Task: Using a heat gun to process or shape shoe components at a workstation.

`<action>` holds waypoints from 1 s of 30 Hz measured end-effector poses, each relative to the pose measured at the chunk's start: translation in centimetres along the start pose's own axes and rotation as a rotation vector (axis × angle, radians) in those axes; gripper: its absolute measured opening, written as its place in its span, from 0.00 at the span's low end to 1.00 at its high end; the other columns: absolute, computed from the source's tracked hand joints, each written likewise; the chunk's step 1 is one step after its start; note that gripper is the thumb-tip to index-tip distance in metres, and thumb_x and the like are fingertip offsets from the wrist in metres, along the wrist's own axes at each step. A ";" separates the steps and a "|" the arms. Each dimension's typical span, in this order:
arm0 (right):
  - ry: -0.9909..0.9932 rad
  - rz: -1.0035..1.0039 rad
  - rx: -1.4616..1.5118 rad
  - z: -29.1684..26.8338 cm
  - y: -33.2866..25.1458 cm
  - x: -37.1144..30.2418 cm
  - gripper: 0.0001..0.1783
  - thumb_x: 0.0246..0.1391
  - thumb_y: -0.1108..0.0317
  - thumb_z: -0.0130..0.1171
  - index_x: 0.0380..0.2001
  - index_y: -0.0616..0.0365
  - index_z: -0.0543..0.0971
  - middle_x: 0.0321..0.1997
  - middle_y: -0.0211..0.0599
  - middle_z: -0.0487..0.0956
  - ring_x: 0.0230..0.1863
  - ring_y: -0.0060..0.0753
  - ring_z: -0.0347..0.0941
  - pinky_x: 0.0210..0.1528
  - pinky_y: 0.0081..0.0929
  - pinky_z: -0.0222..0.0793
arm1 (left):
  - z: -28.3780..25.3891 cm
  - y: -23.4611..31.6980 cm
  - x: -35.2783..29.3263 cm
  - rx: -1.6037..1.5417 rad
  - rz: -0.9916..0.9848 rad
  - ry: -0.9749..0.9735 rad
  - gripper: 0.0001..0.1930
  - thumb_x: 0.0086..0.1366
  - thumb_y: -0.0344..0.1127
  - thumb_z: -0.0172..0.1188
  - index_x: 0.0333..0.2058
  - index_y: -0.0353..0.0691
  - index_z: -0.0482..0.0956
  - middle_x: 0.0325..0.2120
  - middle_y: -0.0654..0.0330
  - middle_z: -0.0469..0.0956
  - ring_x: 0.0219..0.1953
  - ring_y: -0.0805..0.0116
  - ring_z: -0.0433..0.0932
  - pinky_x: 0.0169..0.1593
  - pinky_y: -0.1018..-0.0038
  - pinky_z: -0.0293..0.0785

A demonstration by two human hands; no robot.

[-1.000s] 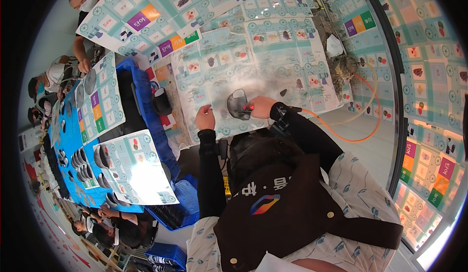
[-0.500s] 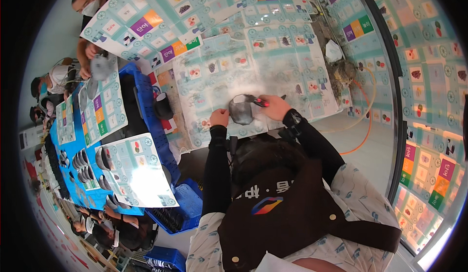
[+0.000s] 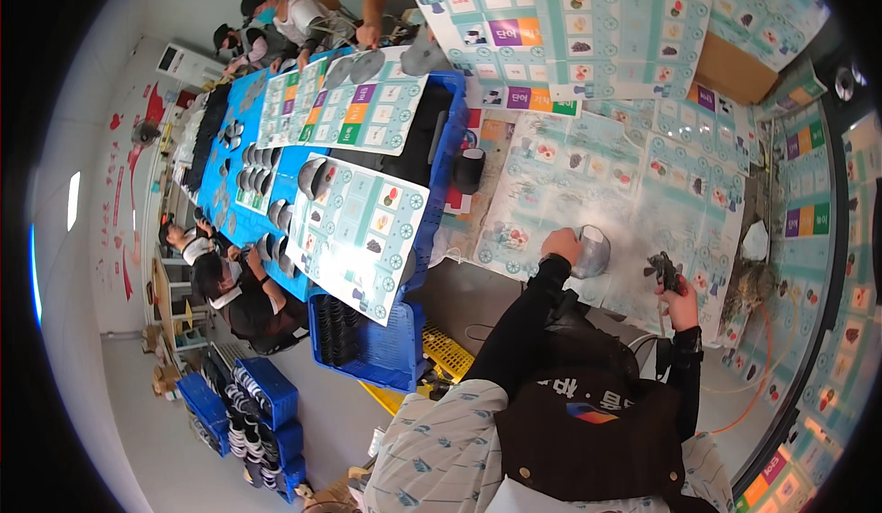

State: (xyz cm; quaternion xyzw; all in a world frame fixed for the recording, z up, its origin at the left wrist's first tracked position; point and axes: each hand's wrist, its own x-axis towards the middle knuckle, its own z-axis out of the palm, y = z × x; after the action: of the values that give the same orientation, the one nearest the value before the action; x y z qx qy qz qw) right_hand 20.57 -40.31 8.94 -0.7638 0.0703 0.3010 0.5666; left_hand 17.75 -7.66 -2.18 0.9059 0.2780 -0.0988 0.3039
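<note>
My left hand [image 3: 562, 245] is closed at the left edge of a grey, rounded, shell-like piece [image 3: 594, 254] with a pale patch at its top end. The piece rests on the paper-covered worktable [image 3: 634, 178]. To the right, apart from the piece, my right hand [image 3: 682, 304] is wrapped round a small dark spray gun [image 3: 662, 270]. A thin hose seems to hang below that hand. The spray gun's head points up and left, over the table. The fingertips of my left hand are partly hidden.
Printed sheets [image 3: 625, 40] stand as a screen behind the table. A black cup-like object [image 3: 469, 171] sits left of it. Blue crates [image 3: 367, 343] and a blue table [image 3: 241, 169] with several dark curved pieces lie further left. Co-workers sit around that table. An orange hose [image 3: 764, 357] hangs at right.
My view has swung left, showing more of the blue table and crates. My right hand with the spray gun has drawn away from the grey piece, to the right and nearer me.
</note>
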 end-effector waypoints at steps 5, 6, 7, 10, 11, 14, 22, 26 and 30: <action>0.038 0.024 0.021 -0.8 -1.6 -0.5 0.20 0.45 0.75 0.55 0.45 0.60 0.79 0.34 0.29 0.82 0.35 0.24 0.77 0.22 0.23 0.70 | -7.1 -2.3 -0.7 -0.036 0.120 0.075 0.13 0.54 0.45 0.67 0.28 0.40 0.84 0.29 0.52 0.84 0.34 0.50 0.83 0.40 0.58 0.79; 0.014 0.012 0.022 -0.4 -1.9 -0.6 0.20 0.45 0.75 0.55 0.45 0.60 0.79 0.34 0.29 0.82 0.35 0.24 0.77 0.22 0.23 0.70 | -10.3 -5.4 -0.8 -0.134 0.121 0.088 0.13 0.54 0.44 0.68 0.28 0.40 0.84 0.27 0.52 0.84 0.32 0.53 0.84 0.39 0.60 0.79; 0.011 -0.013 0.013 -0.5 -2.0 -0.5 0.20 0.45 0.75 0.55 0.46 0.60 0.79 0.34 0.29 0.82 0.34 0.24 0.77 0.21 0.23 0.69 | -14.5 -7.1 -1.2 -0.149 0.147 0.131 0.12 0.55 0.43 0.69 0.29 0.40 0.84 0.27 0.54 0.84 0.32 0.55 0.84 0.38 0.62 0.79; 0.046 -0.052 0.030 -1.1 -2.2 -0.9 0.21 0.45 0.75 0.55 0.46 0.60 0.79 0.34 0.30 0.82 0.34 0.23 0.78 0.20 0.21 0.68 | -26.6 -12.4 -0.9 -0.125 0.267 0.257 0.09 0.57 0.40 0.66 0.30 0.40 0.83 0.28 0.52 0.83 0.33 0.53 0.84 0.36 0.63 0.79; 0.058 -0.049 0.042 -1.0 -2.6 -1.1 0.21 0.45 0.75 0.55 0.46 0.61 0.79 0.34 0.30 0.82 0.34 0.24 0.78 0.19 0.21 0.69 | -30.6 -14.7 -0.4 0.020 0.209 0.270 0.09 0.58 0.40 0.66 0.30 0.40 0.83 0.28 0.52 0.83 0.32 0.52 0.84 0.35 0.63 0.78; 0.054 -0.073 0.048 0.5 -3.4 -0.8 0.21 0.45 0.75 0.55 0.46 0.61 0.79 0.34 0.31 0.82 0.34 0.25 0.79 0.17 0.21 0.69 | -41.7 -25.2 0.5 -0.015 0.211 0.397 0.10 0.56 0.40 0.68 0.27 0.41 0.79 0.24 0.52 0.82 0.31 0.49 0.83 0.34 0.60 0.78; 0.161 -0.086 -0.030 5.5 -6.4 -1.7 0.21 0.43 0.74 0.54 0.44 0.62 0.80 0.33 0.33 0.82 0.35 0.26 0.80 0.16 0.21 0.68 | -53.6 -41.6 7.9 0.277 0.004 0.455 0.07 0.57 0.35 0.62 0.34 0.48 0.86 0.33 0.52 0.85 0.39 0.47 0.83 0.43 0.58 0.79; 0.241 -0.061 -0.037 7.3 -7.8 -3.4 0.21 0.42 0.73 0.54 0.44 0.61 0.80 0.33 0.32 0.83 0.35 0.26 0.80 0.16 0.21 0.68 | -53.4 -44.1 12.3 0.256 -0.001 0.414 0.07 0.58 0.35 0.61 0.33 0.48 0.86 0.34 0.52 0.85 0.39 0.48 0.83 0.43 0.59 0.80; 0.302 -0.067 -0.059 9.3 -9.1 -4.8 0.21 0.41 0.73 0.55 0.43 0.60 0.81 0.33 0.31 0.83 0.34 0.25 0.79 0.17 0.21 0.68 | -53.1 -47.2 14.2 0.260 0.007 0.492 0.08 0.59 0.34 0.59 0.33 0.48 0.87 0.34 0.50 0.85 0.39 0.48 0.84 0.44 0.57 0.80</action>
State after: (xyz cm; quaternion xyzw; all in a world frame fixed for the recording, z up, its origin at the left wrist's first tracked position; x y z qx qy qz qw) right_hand 17.23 -29.82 17.42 -0.8185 0.1204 0.1658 0.5367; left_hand 3.41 61.99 11.77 0.9350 0.3254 0.0903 0.1086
